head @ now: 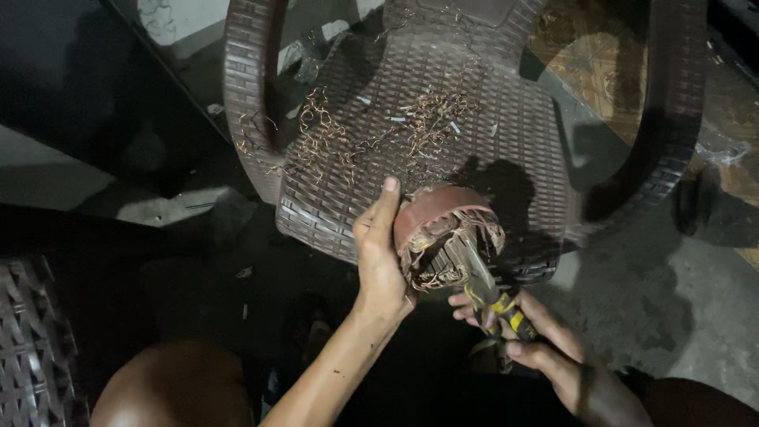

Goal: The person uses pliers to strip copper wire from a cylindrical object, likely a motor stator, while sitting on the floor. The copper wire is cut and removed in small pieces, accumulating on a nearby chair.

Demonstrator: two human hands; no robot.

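Head view: left hand (379, 257) grip clasps motor stator (443, 233); right hand (526, 336) grip squeezes pliers (494, 296) into windings.

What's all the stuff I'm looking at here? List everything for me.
Motor stator: one, reddish-brown ring with frayed copper windings, at the chair seat's front edge.
Pliers: one, yellow and black handles, jaws inside the stator.
Copper wire scraps: many, copper, scattered over the seat.
Plastic chair: one, brown woven pattern, centre.
Second woven chair: one, partly seen, lower left.
Floor: grey concrete.
Left hand: grips the stator's side.
Right hand: holds the pliers.
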